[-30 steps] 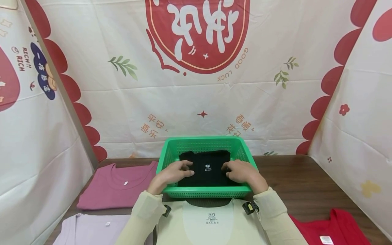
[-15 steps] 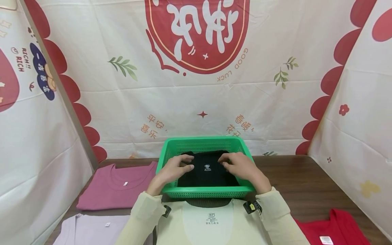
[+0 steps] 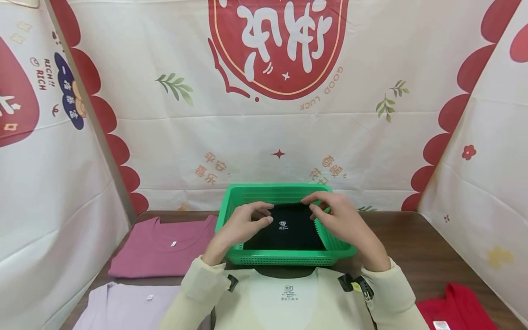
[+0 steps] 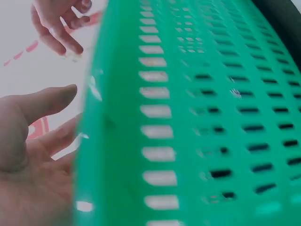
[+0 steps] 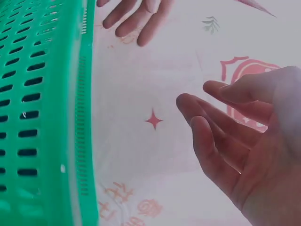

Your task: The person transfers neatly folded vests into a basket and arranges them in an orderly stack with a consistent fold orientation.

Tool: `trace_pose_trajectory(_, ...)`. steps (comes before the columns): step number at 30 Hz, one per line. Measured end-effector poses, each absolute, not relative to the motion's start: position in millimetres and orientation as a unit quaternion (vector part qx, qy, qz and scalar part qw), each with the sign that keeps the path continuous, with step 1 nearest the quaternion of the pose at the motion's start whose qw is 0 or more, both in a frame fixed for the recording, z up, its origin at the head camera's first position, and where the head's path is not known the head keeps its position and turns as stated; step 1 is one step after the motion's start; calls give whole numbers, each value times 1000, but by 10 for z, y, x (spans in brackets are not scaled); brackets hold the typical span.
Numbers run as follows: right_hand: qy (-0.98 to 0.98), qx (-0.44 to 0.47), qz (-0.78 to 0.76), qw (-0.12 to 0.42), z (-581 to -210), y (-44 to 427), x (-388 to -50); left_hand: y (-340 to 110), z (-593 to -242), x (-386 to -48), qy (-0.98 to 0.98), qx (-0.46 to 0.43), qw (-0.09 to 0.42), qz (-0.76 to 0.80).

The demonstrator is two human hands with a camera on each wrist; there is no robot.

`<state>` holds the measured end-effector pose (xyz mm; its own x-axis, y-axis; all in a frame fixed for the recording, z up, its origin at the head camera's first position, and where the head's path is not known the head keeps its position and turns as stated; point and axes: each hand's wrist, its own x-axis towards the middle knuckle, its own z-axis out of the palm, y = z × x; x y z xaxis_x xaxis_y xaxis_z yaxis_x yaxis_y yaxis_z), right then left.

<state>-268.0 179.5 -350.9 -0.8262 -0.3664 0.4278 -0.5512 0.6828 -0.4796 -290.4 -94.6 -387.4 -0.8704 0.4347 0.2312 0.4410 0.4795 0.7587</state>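
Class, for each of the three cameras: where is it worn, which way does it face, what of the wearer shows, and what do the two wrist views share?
Head: on the head, facing forward and down at the green basket, black garment and printed cloth; left hand, right hand and cream sleeves show.
Left wrist: on that wrist, facing the basket's slotted side and cloth; left hand near, part of the right beyond.
Right wrist: on that wrist, facing the same two things; right hand near, left fingers at top.
Shared: basket, cloth, both hands.

A mauve shirt (image 3: 158,253), lavender shirt (image 3: 125,307) and red shirt (image 3: 458,306) lie before a printed curtain (image 3: 268,133).
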Motion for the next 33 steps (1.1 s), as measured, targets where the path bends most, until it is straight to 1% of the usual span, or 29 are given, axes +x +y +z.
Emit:
trace_pose_trajectory(3, -906, 254, 297, 165, -3485, 1867, -2597, -852, -3823, -2823, -852, -276, 6, -445)
trace_pose_trajectory(10, -917, 252, 260, 168, -3513, 2124, -2410, -659, -3817, -2617, -827, -296, -4, -477)
trace_pose_trajectory(13, -924, 250, 227, 179, -3527, 2279, -2316, -548, -3843, -2532, -816, -298, -18, -495)
trace_pose_trajectory(16, -930, 244, 194, 197, -3547, 2449, -2211, -418, -3895, -2453, -805, -300, -43, -510)
trace_pose_trajectory(18, -931, 242, 176, 209, -3565, 2575, -2136, -325, -3939, -2404, -795, -300, -70, -523)
trace_pose_trajectory(21, -928, 245, 166, 226, -3607, 2797, -2033, -179, -4014, -2320, -775, -289, -125, -548)
trace_pose_trajectory(26, -935, 223, 160, 226, -3758, 3230, -1864, 76, -4153, -2097, -739, -241, -226, -587)
trace_pose_trajectory(32, -963, 183, 117, 158, -4078, 3742, -1734, 350, -4297, -1799, -677, -200, -349, -616)
trace_pose_trajectory(33, -965, 179, 110, 157, -4136, 3827, -1715, 385, -4321, -1759, -667, -197, -370, -616)
